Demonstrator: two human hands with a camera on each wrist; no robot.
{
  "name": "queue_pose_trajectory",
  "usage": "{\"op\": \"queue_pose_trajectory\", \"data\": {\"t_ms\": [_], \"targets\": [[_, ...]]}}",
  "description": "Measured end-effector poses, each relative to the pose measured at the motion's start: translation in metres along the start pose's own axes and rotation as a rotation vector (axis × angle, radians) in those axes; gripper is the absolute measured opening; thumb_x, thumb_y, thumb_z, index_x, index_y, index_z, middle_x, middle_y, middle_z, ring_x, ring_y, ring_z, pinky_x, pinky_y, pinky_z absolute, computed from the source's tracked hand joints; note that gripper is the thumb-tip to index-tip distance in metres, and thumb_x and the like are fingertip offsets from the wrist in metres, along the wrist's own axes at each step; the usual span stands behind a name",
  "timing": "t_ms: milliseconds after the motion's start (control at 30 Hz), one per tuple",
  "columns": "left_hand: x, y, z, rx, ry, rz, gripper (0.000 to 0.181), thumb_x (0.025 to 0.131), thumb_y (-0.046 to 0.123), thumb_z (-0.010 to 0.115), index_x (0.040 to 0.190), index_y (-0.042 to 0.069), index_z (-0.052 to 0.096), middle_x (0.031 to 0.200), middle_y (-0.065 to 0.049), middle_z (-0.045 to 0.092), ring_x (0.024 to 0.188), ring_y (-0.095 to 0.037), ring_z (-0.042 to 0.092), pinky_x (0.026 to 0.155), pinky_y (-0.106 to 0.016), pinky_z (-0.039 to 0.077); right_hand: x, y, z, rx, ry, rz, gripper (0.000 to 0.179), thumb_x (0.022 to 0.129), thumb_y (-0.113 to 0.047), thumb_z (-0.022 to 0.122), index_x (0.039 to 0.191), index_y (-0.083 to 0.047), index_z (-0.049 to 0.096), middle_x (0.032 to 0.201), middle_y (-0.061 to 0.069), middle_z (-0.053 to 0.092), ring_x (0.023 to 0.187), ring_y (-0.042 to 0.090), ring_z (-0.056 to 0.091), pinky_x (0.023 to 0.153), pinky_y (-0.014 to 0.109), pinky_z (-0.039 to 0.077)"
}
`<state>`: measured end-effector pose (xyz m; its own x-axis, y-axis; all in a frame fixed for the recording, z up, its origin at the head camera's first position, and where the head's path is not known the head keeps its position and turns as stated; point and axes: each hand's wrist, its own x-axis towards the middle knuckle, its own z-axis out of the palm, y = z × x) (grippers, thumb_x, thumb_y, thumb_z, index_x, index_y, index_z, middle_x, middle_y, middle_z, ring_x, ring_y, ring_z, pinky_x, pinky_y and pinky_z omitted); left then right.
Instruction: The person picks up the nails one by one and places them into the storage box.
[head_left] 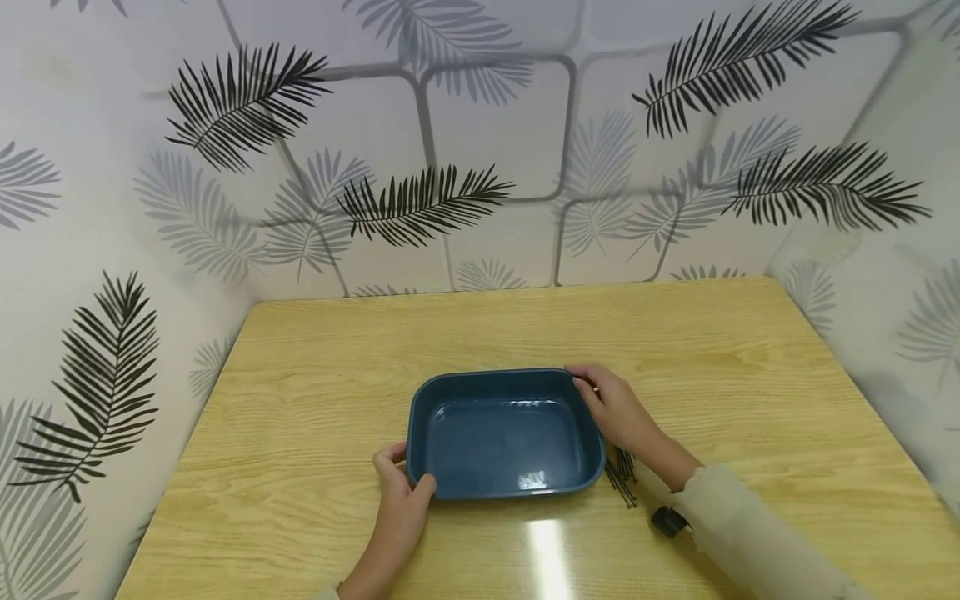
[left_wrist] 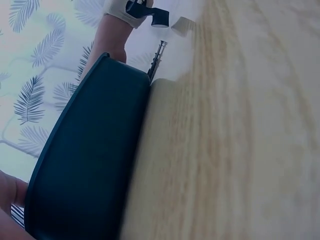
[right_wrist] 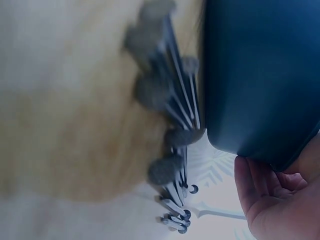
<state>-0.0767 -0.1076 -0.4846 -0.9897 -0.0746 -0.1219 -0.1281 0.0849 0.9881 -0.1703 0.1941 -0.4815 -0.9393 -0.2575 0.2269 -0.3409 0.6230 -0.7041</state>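
Left hand (head_left: 401,492) and right hand (head_left: 618,408) grasp a blue tray (head_left: 510,437) held between them over a table (head_left: 300,400).

The left hand grips the tray's near left corner, thumb over the rim and fingers round the outside wall. The tray lies open side up between the hands; whether its base rests fully on the table I cannot tell. Just beyond its right wall, on the near side of the right hand, a loose cluster of dark nails (head_left: 619,479) lies on the table, close along the tray's edge. The right hand grips the far right corner, thumb at the rim and fingers outside. Right of the nails, behind that hand, come a black device (head_left: 667,522) and a pale sleeve (head_left: 750,525).
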Motion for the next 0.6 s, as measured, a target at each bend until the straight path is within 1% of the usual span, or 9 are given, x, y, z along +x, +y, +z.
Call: {"op": "queue_pose_trajectory", "data": {"t_ms": [100, 233, 300, 367, 467, 533, 600], "targets": [[-0.003, 0.0, 0.0, 0.004, 0.0, -0.01, 0.056, 0.075, -0.007, 0.044, 0.122, 0.001, 0.016, 0.121, -0.019, 0.028, 0.097, -0.028, 0.047, 0.074, -0.023, 0.04, -0.005, -0.002, 0.0, -0.01, 0.005, -0.001, 0.03, 0.098, -0.013, 0.046, 0.123, 0.001, 0.055, 0.117, 0.014, 0.058, 0.106, 0.026, 0.056, 0.081, 0.041, 0.048], [-0.006, -0.002, -0.001, 0.035, 0.003, -0.028, 0.053, 0.076, -0.006, 0.046, 0.119, 0.003, 0.016, 0.117, -0.021, 0.032, 0.098, -0.028, 0.046, 0.076, -0.025, 0.039, -0.01, -0.003, 0.001, -0.014, 0.009, -0.006, 0.03, 0.097, -0.012, 0.046, 0.123, 0.0, 0.056, 0.116, 0.014, 0.059, 0.105, 0.026, 0.057, 0.08, 0.041, 0.048], [-0.006, -0.002, -0.002, 0.054, -0.008, -0.042, 0.05, 0.078, -0.004, 0.046, 0.118, 0.004, 0.016, 0.117, -0.021, 0.034, 0.099, -0.028, 0.047, 0.077, -0.025, 0.04, -0.011, -0.004, 0.001, -0.015, 0.015, -0.012, 0.029, 0.097, -0.012, 0.046, 0.122, 0.0, 0.056, 0.116, 0.013, 0.059, 0.105, 0.026, 0.057, 0.079, 0.041, 0.049], [-0.005, -0.002, -0.004, 0.064, -0.033, -0.06, 0.046, 0.082, -0.001, 0.046, 0.117, 0.005, 0.016, 0.118, -0.02, 0.032, 0.1, -0.027, 0.048, 0.078, -0.026, 0.041, -0.011, -0.004, 0.0, -0.017, 0.02, -0.018, 0.029, 0.097, -0.013, 0.046, 0.122, -0.001, 0.057, 0.116, 0.013, 0.059, 0.105, 0.025, 0.057, 0.079, 0.04, 0.049], [0.0, -0.002, -0.01, 0.099, -0.07, -0.078, 0.042, 0.086, 0.005, 0.046, 0.117, 0.006, 0.018, 0.12, -0.017, 0.03, 0.1, -0.026, 0.05, 0.078, -0.027, 0.043, -0.011, -0.004, 0.0, -0.021, 0.02, -0.024, 0.03, 0.097, -0.014, 0.046, 0.122, -0.001, 0.057, 0.116, 0.013, 0.059, 0.105, 0.025, 0.057, 0.079, 0.04, 0.049], [0.006, -0.001, -0.015, 0.144, -0.079, -0.061, 0.038, 0.088, 0.006, 0.046, 0.118, 0.007, 0.021, 0.12, -0.015, 0.031, 0.099, -0.024, 0.05, 0.077, -0.029, 0.044, -0.011, -0.004, -0.001, -0.015, 0.018, -0.024, 0.03, 0.097, -0.014, 0.047, 0.122, -0.002, 0.057, 0.117, 0.013, 0.059, 0.105, 0.025, 0.057, 0.079, 0.041, 0.049], [0.013, 0.0, -0.02, 0.209, -0.071, -0.018, 0.036, 0.089, 0.008, 0.048, 0.118, 0.007, 0.027, 0.119, -0.014, 0.037, 0.096, -0.023, 0.051, 0.076, -0.03, 0.045, -0.011, -0.003, -0.002, -0.007, 0.012, -0.023, 0.03, 0.097, -0.014, 0.048, 0.123, -0.002, 0.057, 0.117, 0.013, 0.059, 0.105, 0.026, 0.057, 0.079, 0.041, 0.049]]}}
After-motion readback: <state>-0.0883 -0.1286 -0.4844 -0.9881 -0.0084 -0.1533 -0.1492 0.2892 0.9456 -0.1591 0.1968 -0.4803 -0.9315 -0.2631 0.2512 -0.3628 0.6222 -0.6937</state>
